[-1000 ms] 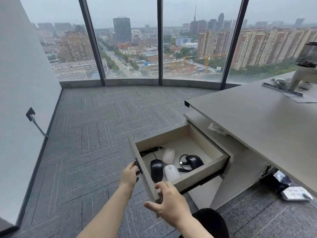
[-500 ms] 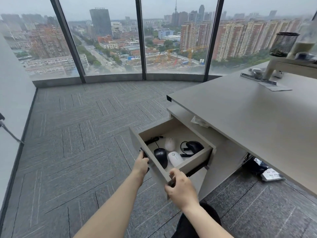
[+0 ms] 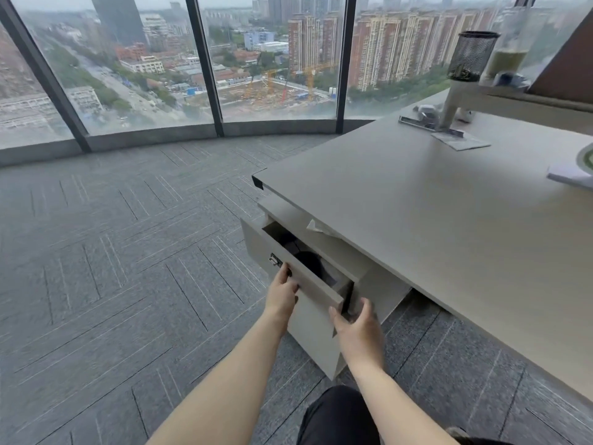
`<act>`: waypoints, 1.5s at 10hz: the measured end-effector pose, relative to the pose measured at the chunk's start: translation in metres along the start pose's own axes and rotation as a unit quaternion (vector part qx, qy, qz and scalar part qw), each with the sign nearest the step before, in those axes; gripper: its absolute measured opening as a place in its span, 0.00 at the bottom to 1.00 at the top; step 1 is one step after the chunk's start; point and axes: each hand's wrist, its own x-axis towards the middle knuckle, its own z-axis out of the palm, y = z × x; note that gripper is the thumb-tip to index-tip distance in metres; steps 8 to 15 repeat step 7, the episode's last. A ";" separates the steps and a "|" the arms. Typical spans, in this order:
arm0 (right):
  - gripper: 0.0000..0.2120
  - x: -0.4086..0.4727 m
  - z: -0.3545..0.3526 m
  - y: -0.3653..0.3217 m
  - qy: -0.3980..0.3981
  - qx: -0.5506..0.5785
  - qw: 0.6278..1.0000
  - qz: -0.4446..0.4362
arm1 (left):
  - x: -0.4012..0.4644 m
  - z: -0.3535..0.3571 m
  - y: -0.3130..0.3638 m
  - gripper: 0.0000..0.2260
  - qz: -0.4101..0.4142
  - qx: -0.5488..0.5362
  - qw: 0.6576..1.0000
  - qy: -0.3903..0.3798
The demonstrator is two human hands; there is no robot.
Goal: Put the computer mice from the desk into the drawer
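Observation:
The beige drawer (image 3: 263, 248) under the desk (image 3: 417, 200) stands only a narrow gap open. Through the gap I make out one dark mouse (image 3: 309, 263) in shadow; the other mice are hidden inside. My left hand (image 3: 282, 292) presses against the drawer front just below its small metal lock (image 3: 274, 260). My right hand (image 3: 354, 322) cups the right corner of the drawer front, fingers around its edge. No mouse lies on the visible desk top.
A mesh pen cup (image 3: 471, 54) and a bottle (image 3: 510, 53) stand on a raised white shelf (image 3: 500, 97) at the desk's far right. Papers (image 3: 462, 142) lie below it. A crumpled tissue (image 3: 316, 227) sits above the drawer. Grey carpet (image 3: 128, 252) runs to the windows.
The drawer has slid from wide open to nearly closed, pushed by both hands. The mice that lay in plain sight inside are now mostly hidden. My view has shifted to the right.

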 end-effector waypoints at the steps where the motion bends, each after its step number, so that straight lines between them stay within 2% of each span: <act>1: 0.37 0.023 -0.004 0.004 0.006 -0.004 1.000 0.017 | 0.014 0.019 0.003 0.29 -0.009 -0.014 1.000 -0.005; 3: 0.33 0.050 -0.010 0.008 0.008 0.011 1.000 0.020 | 0.031 0.043 0.008 0.29 -0.015 -0.031 0.999 -0.022; 4: 0.26 0.056 -0.012 0.009 0.003 0.015 1.000 0.008 | 0.033 0.047 0.006 0.29 -0.004 -0.022 0.999 -0.026; 5: 0.24 0.057 -0.013 0.009 -0.006 0.009 1.000 0.010 | 0.030 0.050 0.001 0.29 0.015 -0.009 1.000 -0.026; 6: 0.25 0.060 -0.018 0.005 -0.044 -0.029 0.997 0.047 | 0.032 0.052 0.004 0.30 0.015 0.012 0.999 -0.029; 7: 0.12 0.051 -0.029 0.002 -0.111 -0.096 0.988 0.054 | 0.025 0.045 -0.010 0.27 0.029 0.067 0.997 -0.019; 15: 0.12 0.051 -0.029 0.002 -0.111 -0.096 0.988 0.054 | 0.025 0.045 -0.010 0.27 0.029 0.067 0.997 -0.019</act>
